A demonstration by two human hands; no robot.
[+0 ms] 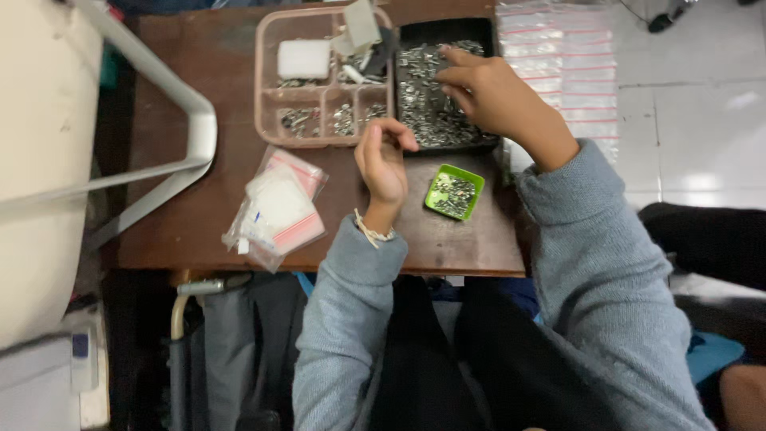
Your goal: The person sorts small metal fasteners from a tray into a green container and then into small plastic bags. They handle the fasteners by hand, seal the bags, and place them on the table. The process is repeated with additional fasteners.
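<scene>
My right hand [488,94] reaches into a black tray [487,32] filled with several small silver metal parts [427,112], fingertips down among them. My left hand [383,160] hovers at the tray's near left corner with its fingers curled together; whether it pinches a part I cannot tell. A small green dish [435,191] holding several metal parts sits just right of my left wrist. Both arms wear grey sleeves.
A pink divided tray [267,80] with a white block, cards and metal bits lies left of the black tray. Zip bags [275,211] lie at the near left of the brown table [199,120]. More clear bags [566,64] lie at the right edge. A white frame stands left.
</scene>
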